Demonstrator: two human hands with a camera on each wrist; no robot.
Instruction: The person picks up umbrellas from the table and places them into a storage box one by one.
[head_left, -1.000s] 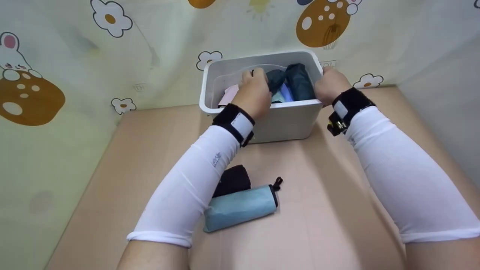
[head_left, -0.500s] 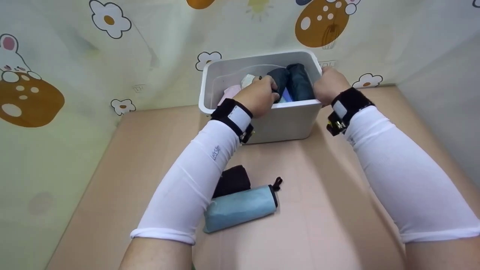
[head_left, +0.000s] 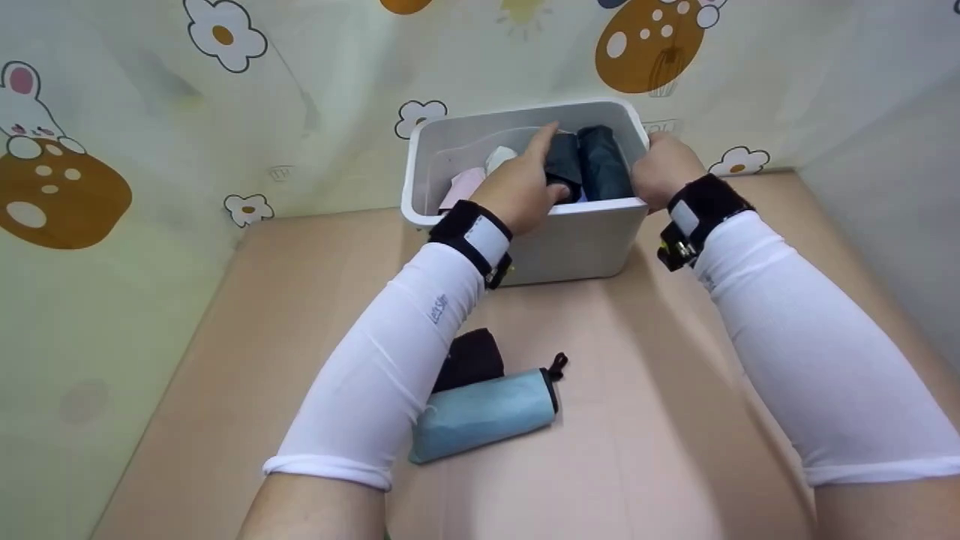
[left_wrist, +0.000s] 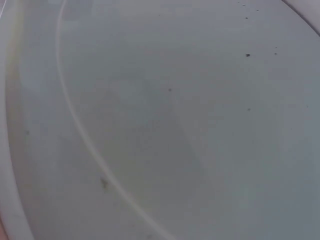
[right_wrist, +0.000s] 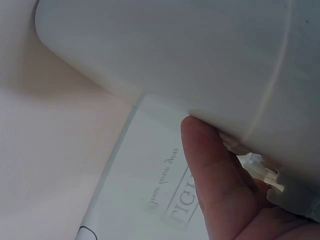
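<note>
A light grey plastic bin (head_left: 574,244) stands against the back wall. My left hand (head_left: 517,187) reaches over its front rim, index finger extended and thumb spread, touching a dark rolled bundle (head_left: 564,161) inside; the other fingers are largely hidden. Beside that bundle, along the bin's right side, lies a dark green roll (head_left: 602,165). At the bin's right end my right hand (head_left: 664,171) grips the rim. The right wrist view shows the thumb (right_wrist: 205,155) against the bin's outer wall (right_wrist: 165,55). Only the bin's wall (left_wrist: 175,125) fills the left wrist view.
Pink cloth (head_left: 465,186) and a white item (head_left: 499,157) lie in the bin's left half. On the tan surface (head_left: 637,450) in front are a light blue rolled pouch (head_left: 487,416) with a black loop and a black folded item (head_left: 474,360), partly behind my left sleeve.
My left hand has shifted right inside the bin with the dark bundle, which now lies close beside the dark green roll. Its fingers have since straightened. The right hand keeps its place on the rim.
</note>
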